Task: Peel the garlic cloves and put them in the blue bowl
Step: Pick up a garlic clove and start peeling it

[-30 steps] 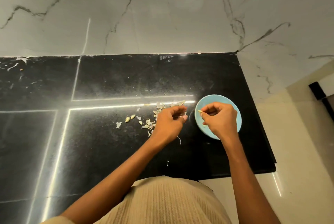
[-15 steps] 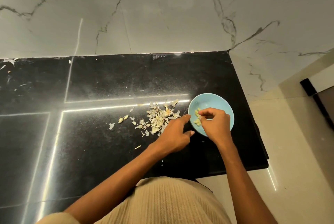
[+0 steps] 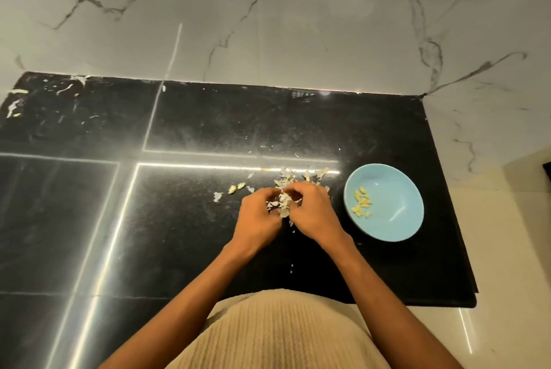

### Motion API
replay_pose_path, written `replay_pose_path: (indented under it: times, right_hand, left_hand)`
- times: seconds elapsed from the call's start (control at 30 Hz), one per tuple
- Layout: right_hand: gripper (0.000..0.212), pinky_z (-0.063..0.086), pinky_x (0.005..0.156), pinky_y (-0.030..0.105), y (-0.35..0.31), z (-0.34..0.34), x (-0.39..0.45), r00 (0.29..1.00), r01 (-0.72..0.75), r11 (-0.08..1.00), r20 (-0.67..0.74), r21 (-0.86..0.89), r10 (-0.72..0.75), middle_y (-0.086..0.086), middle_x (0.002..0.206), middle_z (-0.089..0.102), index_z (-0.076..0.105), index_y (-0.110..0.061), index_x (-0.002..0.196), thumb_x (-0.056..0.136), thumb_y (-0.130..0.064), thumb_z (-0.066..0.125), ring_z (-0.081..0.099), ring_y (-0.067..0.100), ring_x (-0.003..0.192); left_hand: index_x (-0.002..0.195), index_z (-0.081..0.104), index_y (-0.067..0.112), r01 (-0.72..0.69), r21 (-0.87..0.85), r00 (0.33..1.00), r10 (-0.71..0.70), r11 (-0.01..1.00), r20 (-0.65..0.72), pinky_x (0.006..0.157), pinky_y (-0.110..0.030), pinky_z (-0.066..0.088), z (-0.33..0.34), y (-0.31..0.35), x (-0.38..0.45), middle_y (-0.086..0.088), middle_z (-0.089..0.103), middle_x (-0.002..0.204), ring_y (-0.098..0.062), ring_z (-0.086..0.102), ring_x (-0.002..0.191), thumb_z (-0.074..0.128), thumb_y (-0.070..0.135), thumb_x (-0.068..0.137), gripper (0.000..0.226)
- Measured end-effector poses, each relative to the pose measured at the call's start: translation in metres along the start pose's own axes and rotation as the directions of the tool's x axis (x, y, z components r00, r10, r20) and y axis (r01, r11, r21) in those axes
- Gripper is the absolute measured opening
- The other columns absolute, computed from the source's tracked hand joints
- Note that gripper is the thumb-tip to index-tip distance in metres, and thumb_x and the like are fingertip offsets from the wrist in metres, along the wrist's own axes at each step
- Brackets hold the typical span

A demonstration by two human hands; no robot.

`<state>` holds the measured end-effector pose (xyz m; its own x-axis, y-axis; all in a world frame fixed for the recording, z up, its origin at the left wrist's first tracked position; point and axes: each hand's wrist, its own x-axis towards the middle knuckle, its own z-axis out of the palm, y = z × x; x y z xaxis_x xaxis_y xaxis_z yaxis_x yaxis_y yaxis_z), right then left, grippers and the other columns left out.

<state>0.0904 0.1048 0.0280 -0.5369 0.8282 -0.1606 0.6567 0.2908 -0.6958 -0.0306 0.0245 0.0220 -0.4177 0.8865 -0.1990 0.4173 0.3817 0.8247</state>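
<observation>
The blue bowl (image 3: 399, 189) stands on the black counter at the right, with several peeled yellowish garlic cloves (image 3: 362, 203) in its left half. Left of it lies a pile of papery garlic skins (image 3: 298, 175). My left hand (image 3: 258, 216) and my right hand (image 3: 313, 212) meet over that pile, fingers curled. Together they pinch a white, skin-covered garlic piece (image 3: 283, 201) between their fingertips. Two small cloves (image 3: 236, 188) lie on the counter just left of my hands.
The black counter (image 3: 193, 234) ends at a marble wall (image 3: 268, 25) behind and drops off to the right, close past the bowl. Its front edge is at my waist. Loose skin flakes (image 3: 217, 196) lie scattered left of the pile.
My right hand has left the bowl and moved left to the skin pile. My left hand has closed in beside it, and both now pinch a garlic piece. The bowl stands uncovered.
</observation>
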Motion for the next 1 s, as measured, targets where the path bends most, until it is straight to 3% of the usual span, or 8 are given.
replay_pose_path:
  times: [0.1, 0.23, 0.43, 0.57, 0.7, 0.87, 1.0]
  right_hand:
    - [0.034, 0.055, 0.095, 0.032, -0.012, 0.017, 0.011, 0.996, 0.024, 1.0, 0.085, -0.011, -0.023, 0.005, 0.11, 0.074, 0.075, -0.011, 0.116, 0.087, 0.001, 0.061, 0.066, 0.016, 0.101]
    - [0.035, 0.054, 0.097, 0.037, -0.028, 0.039, 0.031, 0.989, 0.093, 0.995, 0.123, -0.045, -0.087, 0.007, 0.113, 0.072, 0.074, -0.011, 0.118, 0.089, 0.001, 0.059, 0.065, 0.021, 0.105]
    - [0.031, 0.049, 0.094, 0.04, -0.044, 0.078, 0.061, 0.955, 0.262, 0.939, 0.198, -0.223, -0.22, 0.01, 0.116, 0.06, 0.07, -0.008, 0.122, 0.093, -0.003, 0.063, 0.052, 0.026, 0.115]
    - [0.02, 0.053, 0.078, 0.045, -0.039, 0.094, 0.069, 0.952, 0.298, 0.904, 0.163, -0.307, -0.259, 0.011, 0.102, 0.057, 0.074, -0.002, 0.103, 0.086, 0.004, 0.063, 0.055, 0.03, 0.099]
    - [0.015, 0.051, 0.074, 0.043, -0.035, 0.096, 0.071, 0.952, 0.301, 0.9, 0.16, -0.316, -0.262, 0.012, 0.092, 0.06, 0.072, -0.002, 0.091, 0.083, 0.006, 0.062, 0.058, 0.031, 0.092]
    - [0.01, 0.046, 0.079, 0.033, -0.034, 0.088, 0.065, 0.976, 0.184, 0.974, 0.145, -0.13, -0.165, 0.004, 0.097, 0.06, 0.06, -0.012, 0.091, 0.092, -0.002, 0.062, 0.054, 0.019, 0.091]
    - [0.013, 0.049, 0.067, 0.021, -0.032, 0.074, 0.06, 0.999, 0.017, 0.984, 0.046, 0.177, -0.025, -0.003, 0.081, 0.064, 0.069, -0.015, 0.091, 0.09, -0.002, 0.068, 0.057, 0.005, 0.07]
  left_hand:
    - [0.117, 0.069, 0.01, 0.074, -0.049, 0.981, -0.082, 0.996, -0.177, 0.094, -0.032, 0.055, -0.015, -0.02, -0.003, -0.004, 0.072, 0.109, -0.015, 0.067, 0.101, 0.064, -0.006, 0.081, 0.04]
    - [0.126, 0.063, 0.01, 0.146, -0.103, 0.934, -0.171, 0.984, -0.313, 0.096, -0.033, 0.054, -0.031, -0.04, -0.002, -0.004, 0.068, 0.116, -0.018, 0.065, 0.104, 0.061, -0.008, 0.081, 0.048]
    - [0.148, 0.043, 0.006, 0.209, -0.168, 0.935, -0.247, 0.963, -0.253, 0.096, -0.018, 0.043, -0.041, -0.055, -0.001, -0.001, 0.063, 0.127, -0.007, 0.054, 0.116, 0.061, -0.01, 0.084, 0.069]
    - [0.149, 0.042, 0.006, 0.222, -0.169, 0.933, -0.259, 0.96, -0.249, 0.099, -0.02, 0.044, -0.041, -0.058, 0.0, -0.004, 0.063, 0.13, -0.008, 0.055, 0.119, 0.061, -0.01, 0.084, 0.07]
    - [0.148, 0.044, 0.008, 0.219, -0.146, 0.933, -0.251, 0.965, -0.256, 0.103, -0.028, 0.048, -0.042, -0.061, 0.003, -0.004, 0.064, 0.128, -0.013, 0.058, 0.121, 0.062, -0.008, 0.083, 0.069]
    - [0.144, 0.049, 0.009, 0.207, -0.149, 0.932, -0.241, 0.967, -0.27, 0.102, -0.031, 0.05, -0.043, -0.061, 0.005, -0.003, 0.065, 0.125, -0.013, 0.059, 0.118, 0.063, -0.006, 0.084, 0.064]
    - [0.131, 0.061, 0.01, 0.182, -0.169, 0.936, -0.224, 0.969, -0.271, 0.086, -0.013, 0.051, -0.041, -0.054, 0.006, -0.002, 0.068, 0.12, -0.012, 0.065, 0.108, 0.063, -0.005, 0.087, 0.046]
